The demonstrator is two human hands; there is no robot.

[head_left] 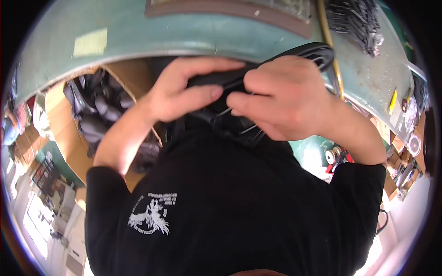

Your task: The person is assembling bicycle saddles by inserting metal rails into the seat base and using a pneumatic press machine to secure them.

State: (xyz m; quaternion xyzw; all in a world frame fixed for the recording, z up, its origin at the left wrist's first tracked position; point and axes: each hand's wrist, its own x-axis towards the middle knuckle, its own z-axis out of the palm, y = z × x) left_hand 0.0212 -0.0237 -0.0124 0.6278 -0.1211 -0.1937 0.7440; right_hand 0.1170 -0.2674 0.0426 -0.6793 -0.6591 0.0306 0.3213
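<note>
A black bicycle saddle (214, 79) is held underside up in front of my chest, at the bench edge, its narrow end pointing up to the right. My left hand (184, 89) grips its near left part, fingers over the far side and thumb on the near side. My right hand (285, 99) is closed in a fist over the middle of the underside. Thin metal rails show beside its fingers, and it seems to grip one; the fingertips are partly hidden. More black saddles (94, 110) fill an open cardboard box (60, 115) beside my left forearm.
The green workbench (207, 34) curves across the far side. On it lie a brown-framed panel (230, 11), a pale paper piece (90, 42), a pile of black parts (354, 23) and a yellow-handled tool (393, 102). A brass-coloured tube (328, 37) runs down near my right hand.
</note>
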